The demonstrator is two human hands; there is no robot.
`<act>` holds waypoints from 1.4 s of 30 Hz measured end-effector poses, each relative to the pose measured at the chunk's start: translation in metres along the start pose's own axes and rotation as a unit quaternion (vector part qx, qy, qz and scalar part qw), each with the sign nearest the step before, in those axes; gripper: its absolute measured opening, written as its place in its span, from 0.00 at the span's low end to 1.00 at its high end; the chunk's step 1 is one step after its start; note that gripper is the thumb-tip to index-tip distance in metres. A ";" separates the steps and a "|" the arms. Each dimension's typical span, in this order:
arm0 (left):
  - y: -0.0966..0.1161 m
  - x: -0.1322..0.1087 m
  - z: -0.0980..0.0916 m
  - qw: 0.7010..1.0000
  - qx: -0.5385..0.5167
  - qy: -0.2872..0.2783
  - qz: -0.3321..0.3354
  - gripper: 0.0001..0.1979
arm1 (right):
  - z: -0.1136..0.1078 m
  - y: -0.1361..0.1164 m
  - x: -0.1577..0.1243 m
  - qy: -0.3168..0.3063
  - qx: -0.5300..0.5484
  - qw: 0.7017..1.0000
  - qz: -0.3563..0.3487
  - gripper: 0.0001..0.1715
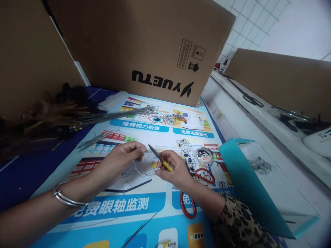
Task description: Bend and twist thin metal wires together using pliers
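Observation:
My left hand (131,153) is closed in a pinch, its fingertips on a thin wire (137,168) that curves in a loose loop below, between my hands. The wire is fine and hard to follow. My right hand (177,170) grips slim pointed pliers (156,154) with dark jaws and yellow handles. Their tip points up and left, close to the left fingertips. Under my right forearm lie scissors with red handles (188,206), partly hidden. Small black rings and bent wire pieces (186,148) lie beyond the right hand, beside a round clear ring (204,157), perhaps a tape roll.
Long wire stems (121,116) and brown feathery material lie at the left. A large cardboard box (155,44) stands behind the printed mat (152,206). To the right, an open teal box (258,203) holds tangled wire pieces (261,163). Further right, a white ledge carries black-handled scissors (252,100).

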State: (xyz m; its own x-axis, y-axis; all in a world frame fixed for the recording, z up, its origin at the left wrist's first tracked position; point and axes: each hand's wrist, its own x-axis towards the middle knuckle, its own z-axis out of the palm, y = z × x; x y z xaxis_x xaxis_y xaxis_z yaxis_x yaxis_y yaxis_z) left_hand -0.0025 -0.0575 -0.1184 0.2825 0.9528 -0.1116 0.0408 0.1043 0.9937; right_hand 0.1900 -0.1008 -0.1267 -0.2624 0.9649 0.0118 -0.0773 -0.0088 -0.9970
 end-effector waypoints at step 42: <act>-0.003 0.000 0.002 0.999 0.035 0.006 0.005 0.14 | -0.005 -0.006 0.003 0.051 0.092 0.993 0.045 0.19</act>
State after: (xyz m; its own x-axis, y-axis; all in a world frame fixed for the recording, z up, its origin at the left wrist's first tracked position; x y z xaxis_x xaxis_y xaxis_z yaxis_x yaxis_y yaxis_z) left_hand -0.0005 -0.0586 -0.1214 0.2714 0.9571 -0.1014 0.1052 0.0753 0.9916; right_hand 0.1941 -0.0970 -0.1207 -0.1784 0.9795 -0.0934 -0.2355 -0.1346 -0.9625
